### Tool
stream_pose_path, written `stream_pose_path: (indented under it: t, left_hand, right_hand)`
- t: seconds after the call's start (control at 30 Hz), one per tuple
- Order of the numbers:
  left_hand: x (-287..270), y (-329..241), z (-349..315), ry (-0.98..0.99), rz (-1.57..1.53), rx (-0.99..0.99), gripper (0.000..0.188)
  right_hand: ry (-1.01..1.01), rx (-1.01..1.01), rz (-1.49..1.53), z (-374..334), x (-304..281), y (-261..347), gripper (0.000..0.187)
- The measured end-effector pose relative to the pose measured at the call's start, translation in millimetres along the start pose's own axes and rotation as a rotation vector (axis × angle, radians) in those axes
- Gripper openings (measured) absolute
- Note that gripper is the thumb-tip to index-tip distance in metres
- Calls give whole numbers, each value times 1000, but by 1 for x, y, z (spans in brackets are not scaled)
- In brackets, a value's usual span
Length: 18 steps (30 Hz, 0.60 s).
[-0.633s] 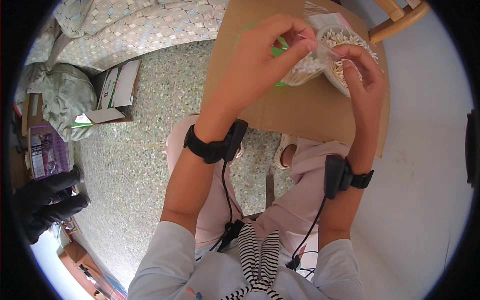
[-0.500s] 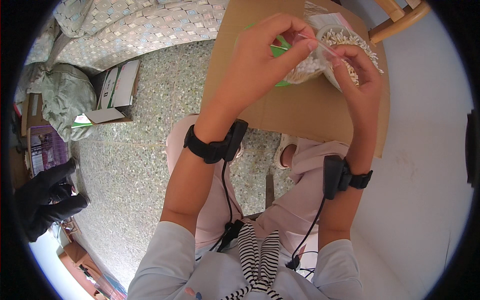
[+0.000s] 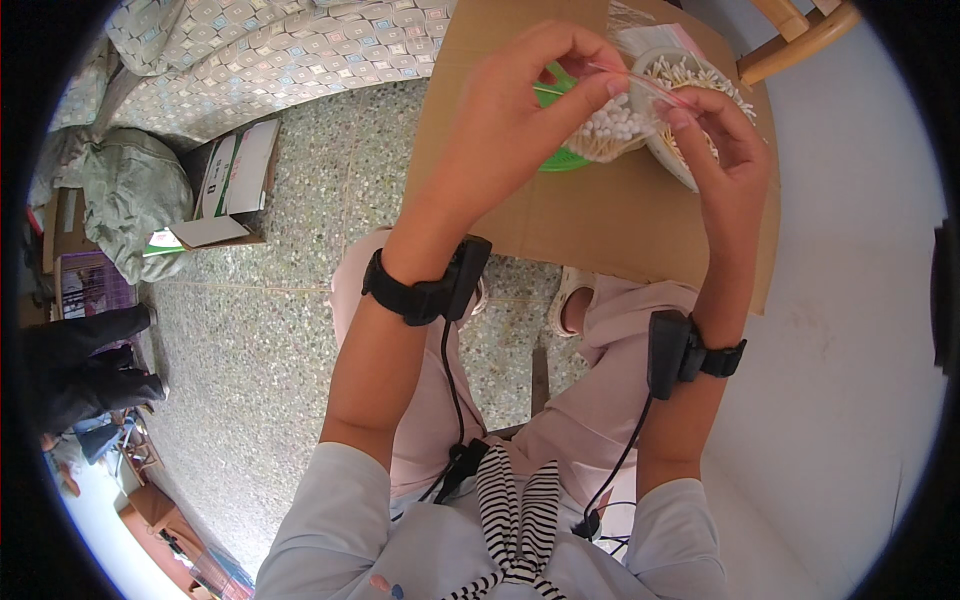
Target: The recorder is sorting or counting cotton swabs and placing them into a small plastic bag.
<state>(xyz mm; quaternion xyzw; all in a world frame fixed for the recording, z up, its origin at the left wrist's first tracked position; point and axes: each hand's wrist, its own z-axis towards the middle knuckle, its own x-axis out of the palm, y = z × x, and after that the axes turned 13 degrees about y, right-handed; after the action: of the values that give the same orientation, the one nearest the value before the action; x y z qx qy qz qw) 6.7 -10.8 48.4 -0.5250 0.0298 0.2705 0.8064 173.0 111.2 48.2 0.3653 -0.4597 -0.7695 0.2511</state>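
Note:
Both hands are raised over the cardboard tabletop, pinching the pink-edged rim of a clear plastic bag [image 3: 645, 86]. My left hand [image 3: 535, 105] grips one end of the rim between thumb and forefinger. Thumb and fingers of my right hand [image 3: 722, 150] are closed on the other end. White-tipped cotton swabs [image 3: 612, 124] show in a bunch below the rim, apparently inside the bag. Behind my right hand stands a pale round bowl [image 3: 676, 172] heaped with loose cotton swabs [image 3: 690, 75]. A green basket [image 3: 566, 160] is partly hidden behind my left hand.
The cardboard sheet [image 3: 610, 225] covers the work surface, with a white wall [image 3: 850, 300] to its right. A wooden chair part [image 3: 800, 45] juts in at the far right. Left are an opened carton [image 3: 235, 180], a grey-green sack [image 3: 135, 190] and another person's dark-clothed legs [image 3: 95, 355].
My left hand has shifted slightly left and up, my right slightly right, still on the bag's rim. More of the bunched swabs shows. The other person's legs have moved.

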Motion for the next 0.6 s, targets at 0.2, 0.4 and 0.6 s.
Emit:
stream_pose_path:
  t: [0.2,0.4,0.6]
  left_hand:
    - [-2,-2,-1,18,-31,-32,15]
    - [2,-2,0,22,2,1,17]
    - [1,-2,-1,119,34,-6,18]
  right_hand:
    - [11,19,-4,0,0,4,15]
    - [-18,-28,-12,1,0,4,12]
    - [-6,-131,-237,2,10,9,12]
